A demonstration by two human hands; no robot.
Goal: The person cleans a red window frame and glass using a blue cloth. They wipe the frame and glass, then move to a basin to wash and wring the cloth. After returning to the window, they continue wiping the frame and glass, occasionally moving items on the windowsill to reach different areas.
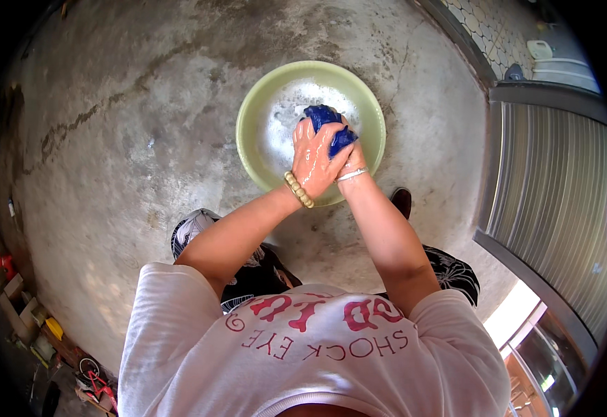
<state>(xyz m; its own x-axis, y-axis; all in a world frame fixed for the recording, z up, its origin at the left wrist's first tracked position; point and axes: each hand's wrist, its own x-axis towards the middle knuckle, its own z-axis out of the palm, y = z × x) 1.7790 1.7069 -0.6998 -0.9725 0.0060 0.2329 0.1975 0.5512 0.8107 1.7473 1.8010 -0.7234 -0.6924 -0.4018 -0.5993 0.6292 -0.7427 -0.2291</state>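
A pale green round basin [243, 118] stands on the floor in front of me, with cloudy, shiny water in it. Over its near half, both of my hands are pressed together around a wet, bunched dark blue cloth [322, 116]. My left hand [310, 154], with a beaded bracelet at the wrist, lies on top, wet and closed on the cloth. Beneath it and to the right, my right hand [352, 164] grips the same cloth; its fingers are mostly hidden. A pale bangle circles the right wrist. Folds of the cloth stick out beyond and between my hands.
Stained concrete floor [158, 132] surrounds the basin. A ribbed panel [553, 187] in a dark frame stands at right. A white jug [539, 49] sits at the far right. Boxes and a small red bicycle [95, 376] crowd the lower left. My dark shoe [401, 201] is near the basin.
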